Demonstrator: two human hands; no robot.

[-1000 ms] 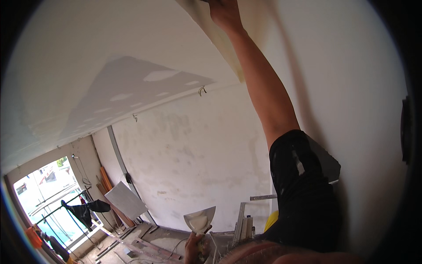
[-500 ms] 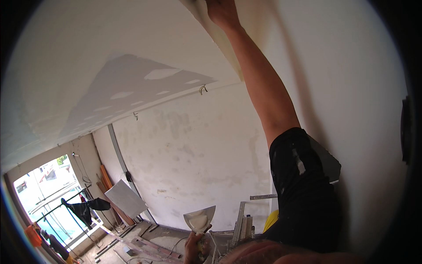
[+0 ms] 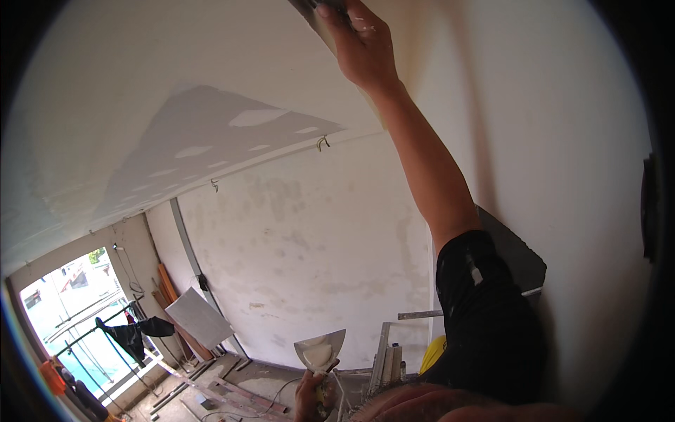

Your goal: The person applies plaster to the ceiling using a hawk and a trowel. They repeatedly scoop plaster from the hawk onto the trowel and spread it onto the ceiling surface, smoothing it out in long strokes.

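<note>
Head view, up high: right hand [image 3: 362,46] is stretched overhead to the ceiling [image 3: 176,77], close to where it meets the side wall [image 3: 562,176].
Right grip: fingers curled around a dark tool [image 3: 320,7] at the top edge; the blade is mostly cut off by the frame, so what kind it is stays unclear.
Why it sits there: the arm is at full reach, pressing the tool flat against the ceiling, likely working that corner seam.
Head view, down low: left hand [image 3: 313,397] waits near the lower edge, fingers closed on the handle of a wide putty knife [image 3: 321,349].
Knife: blade upright, a dab of white filler [image 3: 318,350] on its face, kept level enough that the load stays put, I'd say.
Ceiling marks: pale filled patches [image 3: 256,116] on a greyer panel.
Far wall: blotchy plaster [image 3: 309,239], a leaning board [image 3: 199,318] at its foot.
Left side: a bright window [image 3: 77,309] with dark cloth [image 3: 133,334] draped on a rail.
Floor: planks and cable [image 3: 232,394] scattered below.
</note>
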